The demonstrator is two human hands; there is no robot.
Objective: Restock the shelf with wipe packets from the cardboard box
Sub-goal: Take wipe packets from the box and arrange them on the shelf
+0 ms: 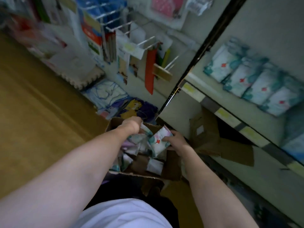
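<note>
An open cardboard box (171, 163) stands on the floor below me, with several white-and-teal wipe packets (139, 145) lying loose inside. My right hand (176, 139) grips one packet (158, 141) with a red cross on it, lifted a little above the rest. My left hand (132, 124) reaches into the far side of the box with its fingers curled down among the packets; what they hold is hidden. On the shelf (222, 112) at the right, several matching packets (256, 83) stand in a row.
A black upright post (197, 53) divides the shelf unit from a wall of hanging goods on metal hooks (143, 41). A box flap (207, 134) leans against the lower shelf. Printed packages (125, 102) lie behind the box. Wooden floor (32, 112) spreads to the left.
</note>
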